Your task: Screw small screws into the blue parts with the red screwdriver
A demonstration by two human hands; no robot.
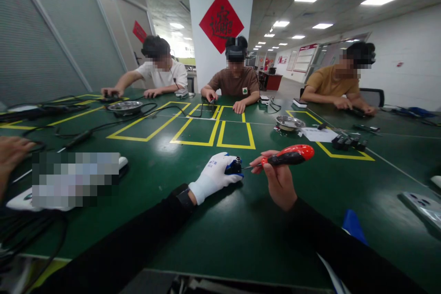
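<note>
My left hand (217,174), in a white glove with blue fingertips, is closed around a small black part (234,166) with a round metal piece on top. It rests low over the green table (193,229). My bare right hand (280,179) grips a screwdriver (291,155) with a red and black handle. The screwdriver lies nearly level, its thin shaft pointing left at the side of the black part. Whether the tip touches the part or sits in a screw, I cannot tell.
Metal bowls (290,122) stand farther back. Black parts (347,141) lie beside a white paper (319,134) at right. Cables (31,234) and a white device (113,165) are at left. Yellow tape (237,148) marks the table. Several people sit around; another person's hand (14,149) reaches in at left.
</note>
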